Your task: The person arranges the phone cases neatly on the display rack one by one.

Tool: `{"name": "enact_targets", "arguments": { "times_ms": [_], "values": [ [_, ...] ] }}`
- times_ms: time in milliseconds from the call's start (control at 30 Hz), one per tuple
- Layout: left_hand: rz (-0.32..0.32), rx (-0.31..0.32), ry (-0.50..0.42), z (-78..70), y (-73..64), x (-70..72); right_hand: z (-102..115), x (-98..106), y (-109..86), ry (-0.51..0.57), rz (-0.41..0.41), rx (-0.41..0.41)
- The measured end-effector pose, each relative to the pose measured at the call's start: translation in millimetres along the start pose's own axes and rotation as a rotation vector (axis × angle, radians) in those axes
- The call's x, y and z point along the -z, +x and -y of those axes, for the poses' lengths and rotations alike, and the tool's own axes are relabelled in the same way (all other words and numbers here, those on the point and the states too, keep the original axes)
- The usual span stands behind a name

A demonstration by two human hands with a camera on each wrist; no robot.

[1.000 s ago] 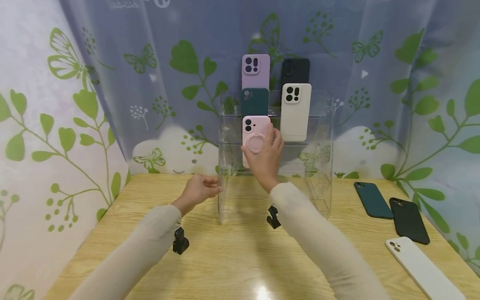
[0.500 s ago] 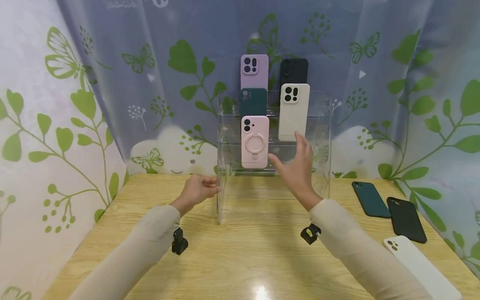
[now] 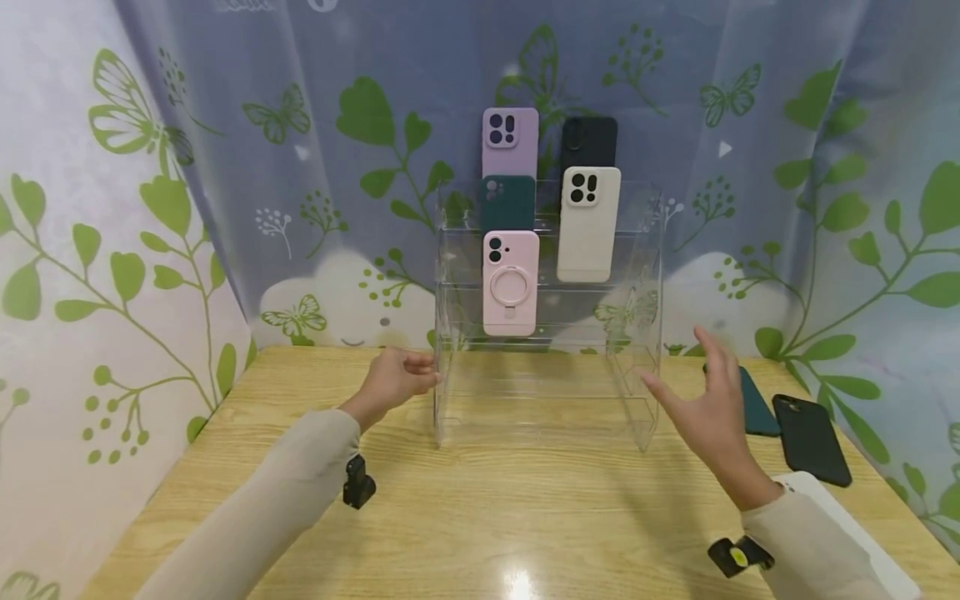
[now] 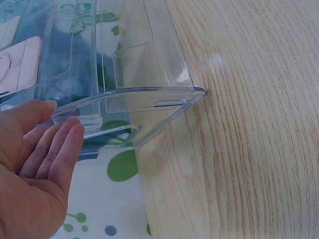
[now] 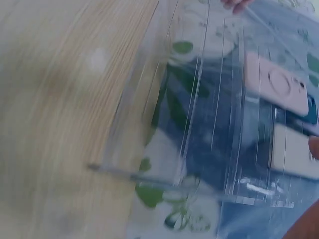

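Observation:
A clear tiered display stand (image 3: 540, 387) stands on the wooden table. At its left side edge is my left hand (image 3: 393, 383), thumb and fingertips lightly pinching the clear panel. In the left wrist view, that hand (image 4: 42, 154) has the panel edge between thumb and fingers. My right hand (image 3: 708, 412) is off to the stand's right with fingers spread, holding nothing, partly over a dark green phone case (image 3: 759, 404). A pink phone case with a ring (image 3: 510, 287) leans on a lower tier. Behind it are a green case (image 3: 508, 202) and a purple case (image 3: 512, 146).
On the stand's right side are a cream case (image 3: 589, 229) and a black case (image 3: 591, 137) behind it. Another black case (image 3: 812, 439) lies on the table at right. A white case (image 3: 847, 517) there is partly hidden by my right sleeve. A patterned curtain (image 3: 300, 200) hangs behind.
My right hand has let go of the pink case, which stays on the stand, and has moved right toward the loose cases. The left hand keeps its place at the stand's edge.

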State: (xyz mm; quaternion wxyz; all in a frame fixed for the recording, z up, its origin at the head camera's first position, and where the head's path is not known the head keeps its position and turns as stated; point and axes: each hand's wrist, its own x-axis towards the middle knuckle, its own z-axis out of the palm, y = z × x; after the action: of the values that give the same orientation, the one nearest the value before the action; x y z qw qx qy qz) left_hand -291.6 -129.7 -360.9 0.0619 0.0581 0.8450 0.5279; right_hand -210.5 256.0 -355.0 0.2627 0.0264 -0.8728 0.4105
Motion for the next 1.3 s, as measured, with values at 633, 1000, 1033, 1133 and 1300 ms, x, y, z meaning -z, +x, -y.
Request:
{"name": "enact_targets", "arguments": {
  "times_ms": [633, 1000, 1033, 1133, 1300],
  "values": [
    [0.003, -0.006, 0.003, 2.0, 1.5, -0.2, -150.4, 107.4, -58.9, -0.354, 0.441, -0.255],
    [-0.014, -0.002, 0.014, 1.6, 0.5, 0.8, -189.4, 124.1, -62.6, -0.489, 0.643, -0.287],
    [-0.016, -0.002, 0.012, 1.1, 0.2, 0.8, -190.2, 123.9, -63.0, -0.502, 0.657, -0.285],
    [-0.013, -0.011, 0.011, 1.1, -0.1, 0.5, -192.2, 123.0, -66.3, -0.538, 0.656, -0.262],
    [-0.009, -0.006, 0.01, 1.6, 0.1, 0.3, -195.6, 122.1, -72.8, -0.556, 0.597, -0.196]
  ]
}}
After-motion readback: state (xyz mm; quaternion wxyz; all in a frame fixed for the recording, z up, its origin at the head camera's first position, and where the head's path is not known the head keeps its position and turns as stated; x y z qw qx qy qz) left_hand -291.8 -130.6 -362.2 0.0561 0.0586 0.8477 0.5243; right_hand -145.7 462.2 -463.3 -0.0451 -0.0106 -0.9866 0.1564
